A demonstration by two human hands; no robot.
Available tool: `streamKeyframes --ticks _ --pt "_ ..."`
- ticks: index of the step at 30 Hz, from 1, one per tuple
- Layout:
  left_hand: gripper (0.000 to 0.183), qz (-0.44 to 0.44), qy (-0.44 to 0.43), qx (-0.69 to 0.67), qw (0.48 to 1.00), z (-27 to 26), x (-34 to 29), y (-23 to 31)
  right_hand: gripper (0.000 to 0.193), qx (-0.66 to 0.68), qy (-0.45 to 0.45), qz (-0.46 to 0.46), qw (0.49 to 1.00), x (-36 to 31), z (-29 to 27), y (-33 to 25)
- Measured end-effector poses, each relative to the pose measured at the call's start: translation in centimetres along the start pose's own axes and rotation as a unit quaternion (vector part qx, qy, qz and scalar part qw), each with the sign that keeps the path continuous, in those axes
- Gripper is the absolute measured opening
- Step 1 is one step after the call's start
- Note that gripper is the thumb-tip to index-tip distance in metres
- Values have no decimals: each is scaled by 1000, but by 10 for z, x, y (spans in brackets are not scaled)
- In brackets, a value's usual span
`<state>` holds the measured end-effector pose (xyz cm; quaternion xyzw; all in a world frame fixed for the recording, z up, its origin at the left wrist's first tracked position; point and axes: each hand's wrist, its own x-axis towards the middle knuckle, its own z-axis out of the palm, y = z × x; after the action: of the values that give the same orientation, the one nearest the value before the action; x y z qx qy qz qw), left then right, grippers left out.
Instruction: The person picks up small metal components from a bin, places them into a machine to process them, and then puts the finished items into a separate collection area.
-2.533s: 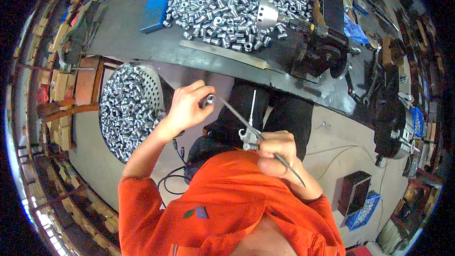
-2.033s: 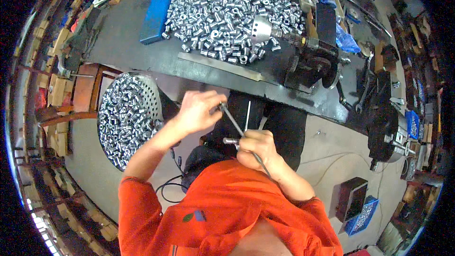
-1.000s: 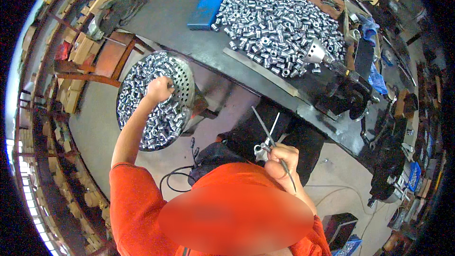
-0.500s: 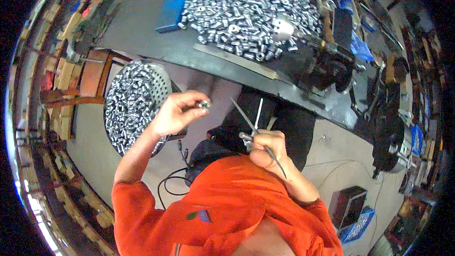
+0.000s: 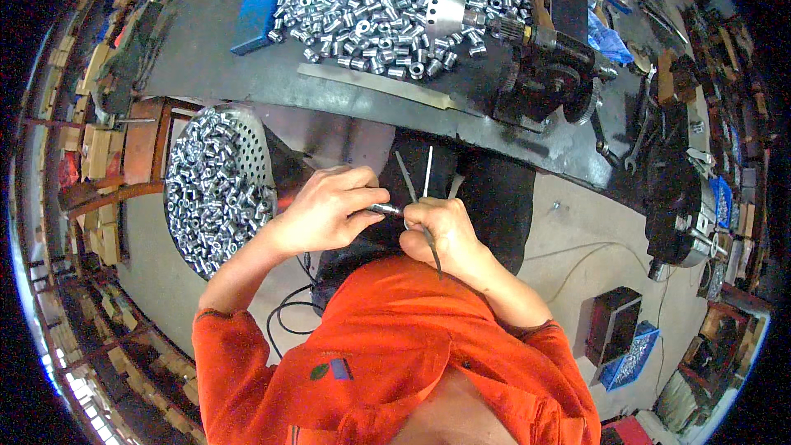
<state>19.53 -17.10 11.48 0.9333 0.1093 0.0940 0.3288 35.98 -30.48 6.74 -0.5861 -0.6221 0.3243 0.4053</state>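
Observation:
My left hand point(image 5: 334, 208) pinches a small shiny metal sleeve point(image 5: 381, 208) between thumb and fingers. Close against it, my right hand point(image 5: 443, 229) is closed round a slim, dark, tapered file point(image 5: 404, 173), whose other end sticks out below the fist. A thin white rod point(image 5: 428, 166) also rises from that fist. Between the hands, the sleeve meets the tip of a short metal piece at the right fingers; most of that piece is hidden. Both hands are above my lap, just before the workbench point(image 5: 354, 107).
Many like sleeves point(image 5: 362, 16) are heaped on the bench beside a blue tray point(image 5: 258, 8). A perforated round basket point(image 5: 254, 144) of sleeves stands at left. A flat steel bar point(image 5: 371, 86) lies along the bench edge, near a dark machine point(image 5: 560, 74) at right.
My left hand has moved right with the sleeve, and the right hand slightly left and up, so the sleeve now meets the short metal piece. The view has shifted a little.

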Motion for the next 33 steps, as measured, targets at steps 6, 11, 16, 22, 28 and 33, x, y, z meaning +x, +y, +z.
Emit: streamKeyframes --ticks 6,11,16,22,28,33 --pt "26 2 -16 -22 1000 6 7 -1 15 -27 12 9 1000 -3 -2 2" --pt "22 -40 -59 -88 994 16 9 -4 15 -56 13 1 998 -2 -1 3" --pt "23 25 -16 -102 994 16 15 -17 16 -1 15 10 1000 0 -2 7" --pt "19 -220 -53 -424 877 26 6 -12 20 54 33 -7 998 0 -5 11" --pt "18 -90 97 18 991 9 13 -25 27 72 58 -29 995 -13 -19 16" --pt "21 -164 133 74 975 11 7 -43 32 149 21 -132 980 -16 -32 -13"
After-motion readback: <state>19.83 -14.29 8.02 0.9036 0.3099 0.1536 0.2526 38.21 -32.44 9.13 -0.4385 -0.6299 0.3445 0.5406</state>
